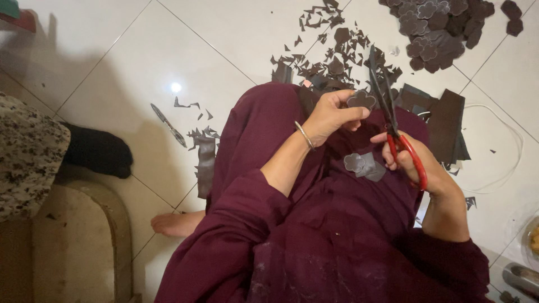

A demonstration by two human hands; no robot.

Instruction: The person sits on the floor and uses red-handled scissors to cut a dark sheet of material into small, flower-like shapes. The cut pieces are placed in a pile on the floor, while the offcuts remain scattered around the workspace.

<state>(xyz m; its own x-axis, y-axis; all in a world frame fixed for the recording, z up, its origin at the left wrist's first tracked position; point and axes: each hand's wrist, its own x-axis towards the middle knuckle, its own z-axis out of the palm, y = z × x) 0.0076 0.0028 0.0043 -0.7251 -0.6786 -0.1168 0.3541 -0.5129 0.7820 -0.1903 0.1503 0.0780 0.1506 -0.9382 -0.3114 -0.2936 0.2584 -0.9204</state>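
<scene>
My left hand (331,115) pinches a small dark flower-shaped cutout (361,100) between thumb and fingers, above my knee. My right hand (412,163) grips red-handled scissors (393,120), whose dark blades point up and away, right beside the cutout. Another flower-shaped cutout on a dark scrap (362,164) lies on my maroon lap between the two hands. A thin bangle circles my left wrist.
A pile of finished dark flower cutouts (438,28) lies on the white tile floor at top right. Dark offcuts (331,53) litter the floor ahead, and dark sheets (446,120) lie to the right. A pen-like tool (168,124) and a white cord (508,140) rest on the tiles.
</scene>
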